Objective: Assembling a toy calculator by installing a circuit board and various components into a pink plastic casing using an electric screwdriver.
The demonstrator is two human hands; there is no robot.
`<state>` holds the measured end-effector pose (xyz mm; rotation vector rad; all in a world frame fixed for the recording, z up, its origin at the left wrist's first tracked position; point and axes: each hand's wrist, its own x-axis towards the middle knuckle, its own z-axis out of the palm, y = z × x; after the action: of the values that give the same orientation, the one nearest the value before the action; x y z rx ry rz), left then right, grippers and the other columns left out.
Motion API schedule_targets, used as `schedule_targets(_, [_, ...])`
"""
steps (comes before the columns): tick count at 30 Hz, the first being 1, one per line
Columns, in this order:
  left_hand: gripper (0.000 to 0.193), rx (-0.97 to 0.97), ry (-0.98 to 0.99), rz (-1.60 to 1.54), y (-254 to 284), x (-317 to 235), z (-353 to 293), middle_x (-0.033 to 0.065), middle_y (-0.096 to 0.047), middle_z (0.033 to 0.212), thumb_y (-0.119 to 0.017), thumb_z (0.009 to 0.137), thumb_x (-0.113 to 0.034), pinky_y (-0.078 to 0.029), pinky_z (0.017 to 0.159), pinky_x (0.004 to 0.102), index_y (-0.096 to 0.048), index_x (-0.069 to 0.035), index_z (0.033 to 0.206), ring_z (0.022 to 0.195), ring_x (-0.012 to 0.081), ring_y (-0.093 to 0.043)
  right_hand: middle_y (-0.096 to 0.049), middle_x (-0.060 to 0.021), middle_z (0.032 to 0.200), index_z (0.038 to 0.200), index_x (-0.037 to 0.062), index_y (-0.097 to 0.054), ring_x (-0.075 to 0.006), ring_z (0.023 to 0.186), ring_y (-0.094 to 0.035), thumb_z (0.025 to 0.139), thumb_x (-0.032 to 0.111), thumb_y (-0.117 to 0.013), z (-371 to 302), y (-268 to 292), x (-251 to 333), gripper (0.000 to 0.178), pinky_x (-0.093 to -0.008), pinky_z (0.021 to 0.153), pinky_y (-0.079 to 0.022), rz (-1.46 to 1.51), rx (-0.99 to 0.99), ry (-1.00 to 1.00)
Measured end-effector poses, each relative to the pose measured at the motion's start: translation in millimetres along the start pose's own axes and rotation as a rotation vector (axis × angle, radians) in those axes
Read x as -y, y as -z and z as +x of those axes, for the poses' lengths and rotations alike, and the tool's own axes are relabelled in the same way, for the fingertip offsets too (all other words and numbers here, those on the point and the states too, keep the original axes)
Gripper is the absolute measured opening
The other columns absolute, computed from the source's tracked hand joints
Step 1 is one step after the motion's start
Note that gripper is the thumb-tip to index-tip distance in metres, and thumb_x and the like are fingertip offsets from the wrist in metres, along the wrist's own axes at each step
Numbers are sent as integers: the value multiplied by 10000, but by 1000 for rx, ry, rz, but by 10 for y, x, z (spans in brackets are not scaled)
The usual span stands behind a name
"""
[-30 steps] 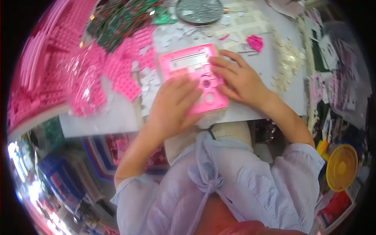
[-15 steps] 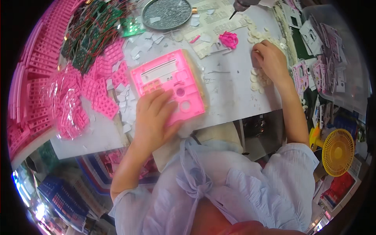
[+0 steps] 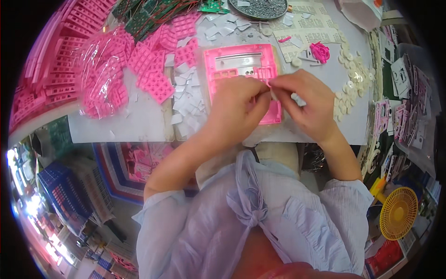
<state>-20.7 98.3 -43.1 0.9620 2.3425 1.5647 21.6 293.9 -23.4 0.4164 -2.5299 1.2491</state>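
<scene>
A pink plastic casing (image 3: 272, 50) with cut-out windows lies on the table in front of me. Over its lower half, the fingertips of my left hand (image 3: 239, 104) and my right hand (image 3: 309, 100) meet in a pinch. Whatever is between the left fingertips is too small to make out. Within the curled fingers of my right hand shows a small whitish piece (image 3: 298, 99). Both hands partly cover the casing. Right of them, many small cream discs (image 3: 355, 76) are scattered in a pile.
Pink button sheets (image 3: 155, 83), a clear bag of pink parts (image 3: 100, 79) and white paper pieces (image 3: 188, 100) lie left. Green circuit boards (image 3: 155, 21) and a round tray of small metal parts (image 3: 262, 10) sit far back. A pink cord bundle (image 3: 319, 52) lies right; a yellow fan (image 3: 398, 213) stands lower right.
My right hand has come left from the cream discs to the casing and met my left hand. The casing now sits straighter, and the view has shifted.
</scene>
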Motion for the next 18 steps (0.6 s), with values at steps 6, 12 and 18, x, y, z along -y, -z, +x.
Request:
schedule_targets(6, [83,17,170,-247,115,-64,-26,50,-674,801,-675,923,-69,-480,715,273,-699,8,942,780,120,-618,-719,-96,914,1035,-6,-712,-152,788,-692,883,6,-693,68,-133,90,153,-271,700,-573,281,-13,-283])
schedule_targets(12, [133,7,228,-282,188,1,-48,71,-693,905,-705,922,-116,-484,742,277,-696,-5,993,839,142,-635,-704,-91,884,976,23,-711,-195,711,-661,871,22,-711,145,-171,150,104,-287,611,-524,391,25,-332])
schedule_targets(18, [267,64,-228,580,279,229,-208,35,-669,1150,-731,840,-216,-397,1003,466,-696,-100,1077,1131,239,-586,-675,-79,891,908,48,-701,-271,826,-618,809,62,-738,23,-231,4,107,-371,713,-521,-189,89,-100])
